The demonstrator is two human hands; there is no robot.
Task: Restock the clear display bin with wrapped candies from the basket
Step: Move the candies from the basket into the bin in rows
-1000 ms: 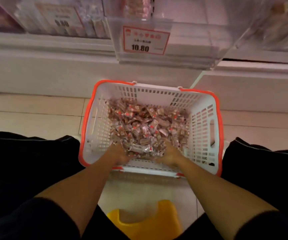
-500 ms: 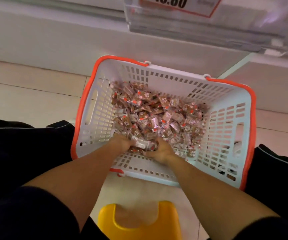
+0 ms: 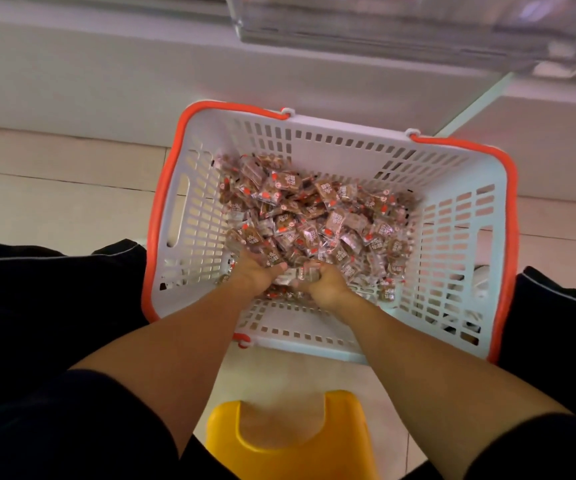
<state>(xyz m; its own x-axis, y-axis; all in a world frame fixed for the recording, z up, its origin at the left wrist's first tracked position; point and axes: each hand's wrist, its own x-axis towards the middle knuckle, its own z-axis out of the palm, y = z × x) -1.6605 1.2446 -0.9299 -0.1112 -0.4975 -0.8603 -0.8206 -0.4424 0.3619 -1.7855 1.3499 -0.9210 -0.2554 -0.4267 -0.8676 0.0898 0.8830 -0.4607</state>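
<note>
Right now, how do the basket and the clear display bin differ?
The basket is opaque white with an orange rim and slotted walls; the clear display bin is see-through. The basket stands on the floor, the bin hangs above it at the shelf. The basket holds wrapped candies; the bin's contents cannot be made out here.
</note>
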